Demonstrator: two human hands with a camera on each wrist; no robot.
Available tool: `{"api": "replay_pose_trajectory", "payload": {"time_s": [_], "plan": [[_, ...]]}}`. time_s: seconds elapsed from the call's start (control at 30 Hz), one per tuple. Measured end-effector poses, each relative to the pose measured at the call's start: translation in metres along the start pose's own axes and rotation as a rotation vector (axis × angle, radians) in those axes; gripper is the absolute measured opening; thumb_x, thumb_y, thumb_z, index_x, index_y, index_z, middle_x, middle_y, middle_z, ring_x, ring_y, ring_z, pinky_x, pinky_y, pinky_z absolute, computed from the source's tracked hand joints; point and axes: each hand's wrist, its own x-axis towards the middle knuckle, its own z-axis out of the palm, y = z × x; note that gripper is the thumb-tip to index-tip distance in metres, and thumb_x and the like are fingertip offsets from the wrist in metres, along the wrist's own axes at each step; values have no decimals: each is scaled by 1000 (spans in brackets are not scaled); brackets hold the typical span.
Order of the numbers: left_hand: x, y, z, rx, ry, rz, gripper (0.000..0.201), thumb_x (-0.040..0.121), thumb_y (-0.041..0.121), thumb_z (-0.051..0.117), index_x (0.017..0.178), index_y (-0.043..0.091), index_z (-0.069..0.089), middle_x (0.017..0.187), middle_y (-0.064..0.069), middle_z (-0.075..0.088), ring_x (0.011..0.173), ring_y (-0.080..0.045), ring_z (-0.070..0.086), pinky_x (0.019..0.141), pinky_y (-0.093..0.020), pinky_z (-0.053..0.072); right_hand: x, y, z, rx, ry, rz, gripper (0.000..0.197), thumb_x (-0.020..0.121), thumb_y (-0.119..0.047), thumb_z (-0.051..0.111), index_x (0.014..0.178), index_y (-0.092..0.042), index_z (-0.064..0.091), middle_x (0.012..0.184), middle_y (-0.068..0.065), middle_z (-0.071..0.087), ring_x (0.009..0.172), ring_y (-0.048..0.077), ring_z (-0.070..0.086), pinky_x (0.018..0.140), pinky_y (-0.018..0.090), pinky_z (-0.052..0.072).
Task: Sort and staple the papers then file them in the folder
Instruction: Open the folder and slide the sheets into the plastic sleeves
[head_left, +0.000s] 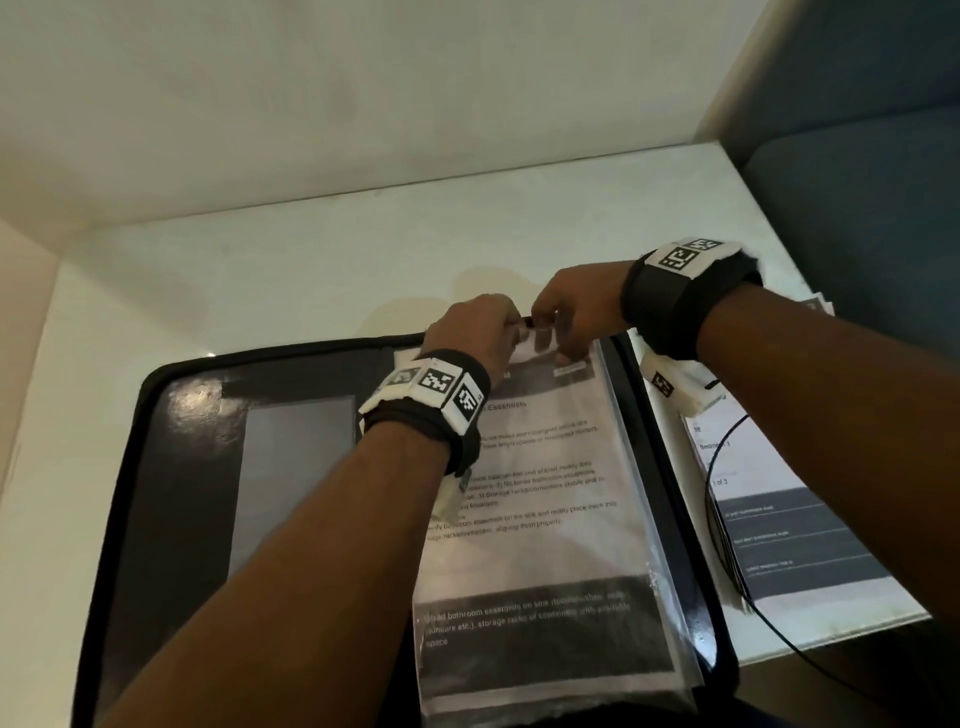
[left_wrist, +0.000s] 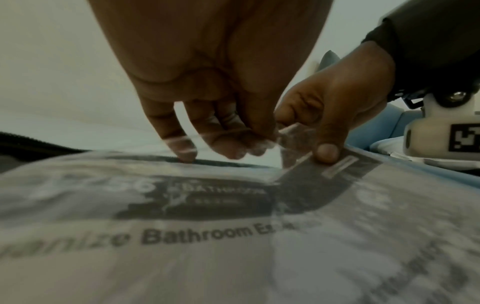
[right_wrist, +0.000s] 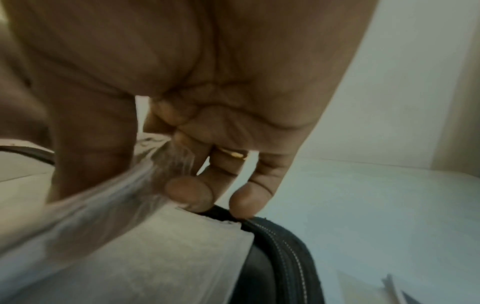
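Filing step, I think; the left hand (head_left: 475, 332) and right hand (head_left: 574, 312) both pinch the clear sleeve (left_wrist: 291, 133) top, papers (head_left: 530, 499) inside the open folder (head_left: 171, 467); next, push them down flat.

Both hands meet, fingers curled, pinching.
Left hand (head_left: 475, 332) and right hand (head_left: 574, 306) nearly touching, both arms stretched forward; fingertips (left_wrist: 235, 152) point down; ring on a right-hand finger (right_wrist: 233, 154).

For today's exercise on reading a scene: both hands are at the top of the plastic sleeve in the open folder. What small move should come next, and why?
Probably ease the sleeve's mouth wider: left hand and right hand each pinch its top edge, with more papers waiting beside the folder.
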Motion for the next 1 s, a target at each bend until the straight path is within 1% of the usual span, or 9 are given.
{"api": "replay_pose_trajectory", "payload": {"time_s": [0.1, 0.17, 0.23, 0.43, 0.53, 0.67, 0.8, 0.9, 1.0], "plan": [[1, -9, -3, 109, -142, -28, 29, 97, 46, 51, 78, 26, 57, 78, 5, 59, 78, -23, 58, 79, -39, 49, -3, 3, -4, 13, 9, -46, 14, 79, -19, 78, 92, -23, 75, 80, -11, 68, 81, 10, 62, 83, 32, 51], [0, -15, -6, 172, -161, -51, 24, 95, 51, 51, 88, 30, 60, 86, 8, 60, 85, -21, 57, 86, -42, 47, -2, 8, -6, 58, 35, -63, 13, 80, -16, 77, 91, -23, 77, 75, -19, 68, 81, 8, 65, 80, 29, 50], [-1, -20, -10, 203, -179, -70, 18, 94, 49, 55, 99, 34, 63, 98, 10, 61, 93, -20, 57, 95, -45, 45, -1, 11, -5, 84, 77, -76, 12, 80, -14, 76, 91, -20, 78, 68, -24, 66, 76, 3, 64, 78, 26, 47], [-1, -34, -14, 215, -169, -79, 6, 95, 37, 57, 91, 36, 61, 99, 13, 58, 100, -18, 57, 101, -46, 40, -1, 20, -5, 105, 17, -85, 12, 80, -16, 77, 90, -21, 78, 59, -34, 63, 63, -19, 56, 75, 18, 44], [-1, -39, -13, 227, -163, -89, 10, 97, 37, 53, 93, 36, 63, 101, 13, 60, 98, -17, 56, 103, -45, 31, 3, 23, -2, 71, 10, -76, 14, 82, -11, 74, 87, -24, 77, 57, -32, 62, 62, -14, 57, 75, 22, 43], [1, -47, -22, 282, -189, -115, 13, 94, 37, 54, 91, 34, 66, 96, 17, 64, 94, -15, 58, 104, -48, 19, 9, 19, 1, -23, 8, -14, 17, 83, -11, 70, 79, -27, 73, 64, -19, 65, 73, 4, 59, 81, 27, 48], [-1, -46, -21, 338, -180, -141, 21, 94, 26, 45, 85, 29, 63, 89, 15, 65, 91, -15, 60, 112, -51, 10, 11, 14, 7, -127, 4, 49, 11, 85, -13, 66, 89, -22, 72, 84, -10, 65, 91, 16, 59, 89, 31, 48], [-7, -43, -17, 409, -129, -95, 25, 96, 19, 38, 92, 25, 62, 86, 10, 68, 91, -18, 62, 115, -53, 3, 12, 12, 13, -180, 24, 79, 17, 85, -18, 68, 101, -16, 73, 98, -1, 68, 95, 20, 61, 87, 31, 48], [-14, -46, -16, 397, -81, -73, 22, 96, 16, 38, 95, 26, 58, 81, 11, 67, 90, -18, 61, 116, -53, 2, 5, 16, 12, -106, 75, 99, 12, 75, -18, 77, 85, -21, 71, 81, -9, 64, 84, 16, 60, 78, 29, 50]]}}
